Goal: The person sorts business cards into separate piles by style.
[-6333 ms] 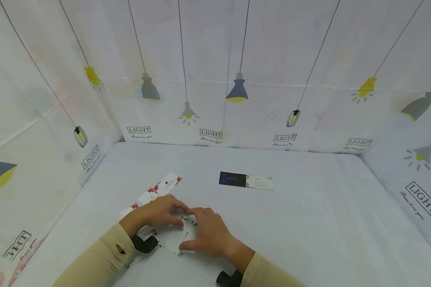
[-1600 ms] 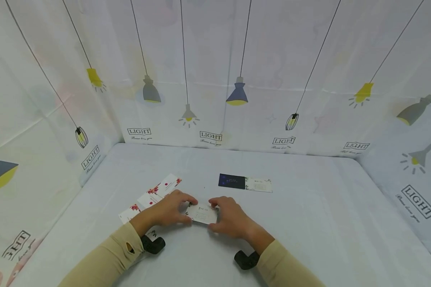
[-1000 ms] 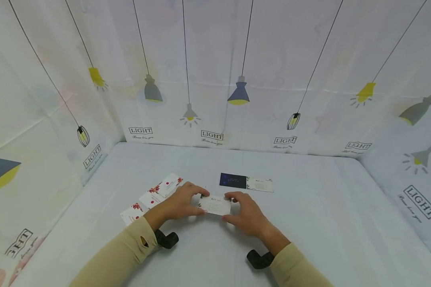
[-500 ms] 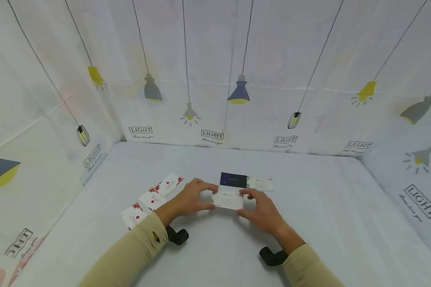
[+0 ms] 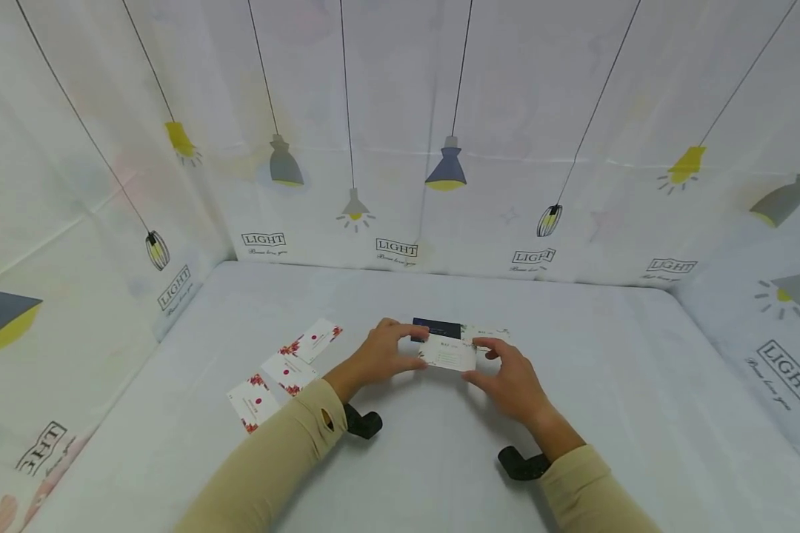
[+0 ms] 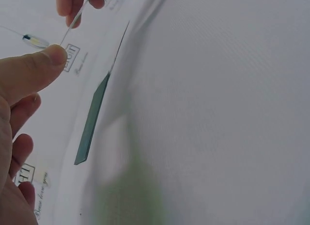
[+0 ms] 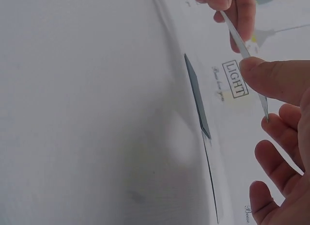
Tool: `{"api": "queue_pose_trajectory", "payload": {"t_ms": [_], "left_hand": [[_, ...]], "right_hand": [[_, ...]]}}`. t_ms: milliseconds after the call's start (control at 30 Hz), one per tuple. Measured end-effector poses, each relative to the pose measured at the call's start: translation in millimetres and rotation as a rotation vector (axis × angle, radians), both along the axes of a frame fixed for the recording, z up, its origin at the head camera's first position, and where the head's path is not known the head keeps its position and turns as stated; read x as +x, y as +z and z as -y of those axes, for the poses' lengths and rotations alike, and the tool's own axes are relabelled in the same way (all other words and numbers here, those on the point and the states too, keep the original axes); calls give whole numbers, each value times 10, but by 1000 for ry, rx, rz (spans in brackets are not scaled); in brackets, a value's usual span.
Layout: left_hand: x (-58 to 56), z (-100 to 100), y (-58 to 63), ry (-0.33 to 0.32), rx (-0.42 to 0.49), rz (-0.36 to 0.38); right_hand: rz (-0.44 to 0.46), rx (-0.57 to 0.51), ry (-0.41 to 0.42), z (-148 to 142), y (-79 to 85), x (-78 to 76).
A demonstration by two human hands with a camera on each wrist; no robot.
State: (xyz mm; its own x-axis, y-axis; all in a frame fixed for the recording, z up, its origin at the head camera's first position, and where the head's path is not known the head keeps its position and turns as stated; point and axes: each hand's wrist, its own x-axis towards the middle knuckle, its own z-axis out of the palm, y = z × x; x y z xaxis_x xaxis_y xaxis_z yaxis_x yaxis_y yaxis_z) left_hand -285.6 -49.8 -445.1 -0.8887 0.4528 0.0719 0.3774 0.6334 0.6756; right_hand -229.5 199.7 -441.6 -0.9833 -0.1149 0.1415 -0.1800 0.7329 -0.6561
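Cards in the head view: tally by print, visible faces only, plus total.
White rectangular cards with red floral print: 3
White rectangular cards with leafy corner print: 2 (1 held, 1 lying flat)
Dark navy rectangular card: 1
Total: 6

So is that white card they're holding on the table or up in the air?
Up in the air: in both wrist views, the white business card shows edge-on above the table, against the lamp-print backdrop.
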Motion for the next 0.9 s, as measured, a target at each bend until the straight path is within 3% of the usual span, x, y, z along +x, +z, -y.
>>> {"api": "queue_pose_trajectory", "payload": {"t_ms": [267,633,900], "left_hand": [[-83,-190,-7,26,50,46],[-203,-455,-14,19,78,41],[-253,-549,-73,81,50,67]], "right_hand": [[-4,-22,-34,-145,-2,-51],[44,-43,-54,-348,28,-150],[5,-64,-32,-492,-22,-246]]}}
